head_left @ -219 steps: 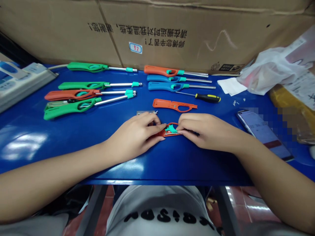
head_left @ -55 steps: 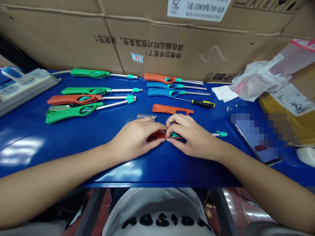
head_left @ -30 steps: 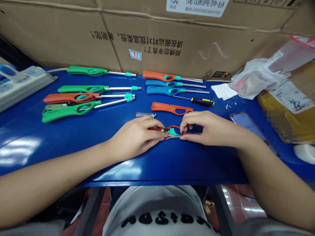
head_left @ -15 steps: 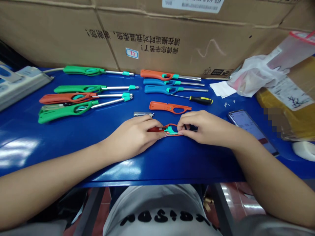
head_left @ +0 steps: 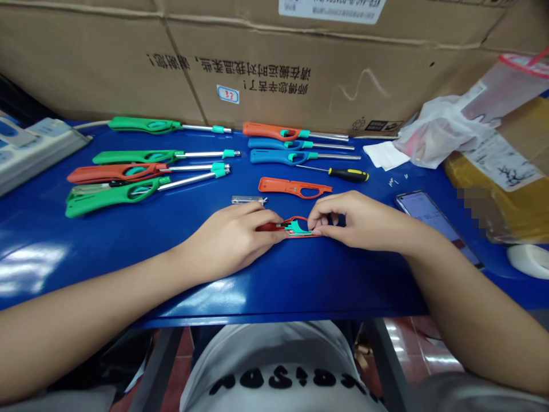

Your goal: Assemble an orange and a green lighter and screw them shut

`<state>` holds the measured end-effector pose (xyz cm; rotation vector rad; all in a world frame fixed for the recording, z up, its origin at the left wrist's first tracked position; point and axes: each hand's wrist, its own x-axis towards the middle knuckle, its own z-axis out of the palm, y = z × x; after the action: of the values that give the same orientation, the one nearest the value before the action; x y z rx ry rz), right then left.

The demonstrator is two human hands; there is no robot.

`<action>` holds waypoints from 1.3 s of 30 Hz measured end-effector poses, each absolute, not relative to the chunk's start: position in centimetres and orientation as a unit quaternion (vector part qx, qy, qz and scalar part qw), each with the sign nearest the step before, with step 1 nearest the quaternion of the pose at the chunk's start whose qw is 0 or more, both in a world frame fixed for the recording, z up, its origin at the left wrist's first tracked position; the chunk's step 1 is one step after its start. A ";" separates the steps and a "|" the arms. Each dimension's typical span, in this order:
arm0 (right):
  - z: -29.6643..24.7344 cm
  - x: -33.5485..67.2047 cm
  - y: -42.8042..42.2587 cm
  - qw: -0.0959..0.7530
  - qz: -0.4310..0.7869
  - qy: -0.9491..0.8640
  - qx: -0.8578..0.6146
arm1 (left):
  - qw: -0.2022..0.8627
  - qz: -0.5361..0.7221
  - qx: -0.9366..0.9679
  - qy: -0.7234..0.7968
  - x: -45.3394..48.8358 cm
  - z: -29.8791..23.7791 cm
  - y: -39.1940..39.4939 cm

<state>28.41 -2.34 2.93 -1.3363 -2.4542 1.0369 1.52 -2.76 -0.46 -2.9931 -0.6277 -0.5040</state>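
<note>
orange half-shell (head_left: 269,227); teal trigger (head_left: 297,228) inside

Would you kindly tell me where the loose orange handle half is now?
In the head view, the loose orange handle half lies just right of centre, beyond the right hand and nearer than the screwdriver.

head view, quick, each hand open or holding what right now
Left hand: closed, fingers holding one end of the long orange plastic lighter half-shell.
Right hand: closed, fingers pinched toward its other end; exact grip hidden.

Pale shirt (head_left: 274,348) with black lettering (head_left: 285,377)
</note>
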 end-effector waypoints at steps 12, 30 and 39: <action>1.5 27.3 -3.1 0.164 0.249 -0.896 -0.329 | -0.157 -0.212 -0.926 -0.270 1.7 -0.3 -2.8; 0.2 26.4 -3.3 0.175 0.224 -0.905 -0.316 | -0.219 -0.209 -0.849 -0.433 -0.2 -0.1 0.6; 0.3 26.3 -3.3 0.178 0.262 -0.883 -0.346 | -0.270 -0.215 -0.835 -0.429 -0.3 -0.3 0.9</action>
<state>26.25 -3.29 0.27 -0.9802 -2.4981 0.7424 -0.25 0.94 -0.29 -3.1965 -1.6436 -0.8235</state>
